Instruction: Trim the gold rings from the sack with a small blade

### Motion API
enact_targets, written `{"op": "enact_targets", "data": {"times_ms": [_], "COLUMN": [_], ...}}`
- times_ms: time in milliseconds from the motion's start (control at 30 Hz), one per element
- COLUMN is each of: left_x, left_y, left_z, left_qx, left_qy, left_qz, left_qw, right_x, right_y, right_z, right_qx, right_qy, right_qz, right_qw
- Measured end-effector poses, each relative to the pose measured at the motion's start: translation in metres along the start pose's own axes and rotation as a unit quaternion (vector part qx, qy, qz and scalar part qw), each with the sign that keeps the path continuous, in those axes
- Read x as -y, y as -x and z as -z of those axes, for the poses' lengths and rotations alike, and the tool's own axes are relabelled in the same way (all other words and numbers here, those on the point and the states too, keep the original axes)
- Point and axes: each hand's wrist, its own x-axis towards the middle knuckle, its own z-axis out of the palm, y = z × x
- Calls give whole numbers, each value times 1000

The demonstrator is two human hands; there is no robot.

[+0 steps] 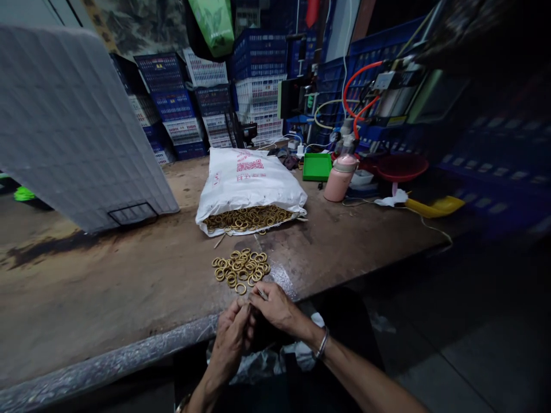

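Note:
My left hand (235, 332) and my right hand (275, 305) meet at the table's front edge, fingertips pinched together. Whatever lies between the left fingers is hidden. A thin, pale tool-like piece shows between my right thumb and forefinger, too small to name. Just beyond my fingertips lies a loose pile of brass-coloured rings (241, 267), the closest one almost at my fingers. Behind the pile a white woven sack (253, 178) rests on its side, its mouth toward me and full of the same rings (247, 218).
A large grey padded panel (81, 126) stands at the left. Right of the sack are a green tray (317, 167), a pink bottle (341, 178), a red dish (402, 167) and a yellow scoop-like piece (434, 206). Stacked blue and white crates (172, 103) line the back.

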Motion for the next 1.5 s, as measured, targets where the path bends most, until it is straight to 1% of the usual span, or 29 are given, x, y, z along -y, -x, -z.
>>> {"op": "enact_targets", "data": {"times_ms": [100, 167, 233, 267, 333, 400, 467, 533, 700, 800, 900, 1000, 1100, 1167, 1233, 1300, 1433, 1500], "left_x": [-2, -5, -8, -8, -8, -6, -4, -2, 0, 2, 4, 2, -3, -7, -10, -12, -15, -18], "left_y": [-1, -2, -4, -5, -8, -11, -12, -12, -11, -11, -6, 3, 10, 10, 7, 4, 1, 0], "left_z": [0, -2, -6, -7, -9, -10, -10, -8, -3, 1, 4, 4, 3, 5, 8, 12, 18, 19], "left_qx": [4, -3, -18, -27, -42, -51, -55, -54, -49, -35, -15, 11, 30, 23, 6, -5, -2, 1], "left_qy": [25, 54, 74, 78, 73, 68, 67, 69, 57, 47, 62, 82, 131, 179, 214, 229, 219, 226], "left_qz": [18, 33, 43, 45, 48, 47, 44, 42, 38, 29, 24, 28, 41, 57, 74, 78, 68, 59], "left_qw": [1000, 998, 996, 996, 995, 995, 995, 995, 996, 998, 998, 996, 990, 982, 974, 970, 973, 972], "right_x": [-7, -10, -13, -13, -14, -13, -12, -10, -8, -6, -4, -5, -7, -9, -10, -10, -7, -7], "right_y": [-4, -5, -4, -2, 1, 4, 6, 6, 4, 4, 3, -2, -10, -15, -19, -23, -29, -29], "right_z": [2, 5, 8, 9, 10, 9, 7, 6, 4, 1, -2, 0, 6, 9, 11, 10, 8, 8], "right_qx": [1, -21, -43, -44, -24, 4, 19, 27, 35, 37, 28, -4, -54, -73, -76, -73, -64, -56], "right_qy": [-19, -9, 46, 86, 173, 245, 294, 321, 351, 380, 406, 420, 427, 421, 416, 422, 454, 460], "right_qz": [9, 6, 15, 26, 46, 53, 49, 51, 60, 35, 14, -7, -22, -6, 17, 26, -16, -22], "right_qw": [1000, 1000, 998, 995, 984, 968, 954, 945, 934, 923, 913, 907, 902, 904, 906, 903, 889, 886]}}
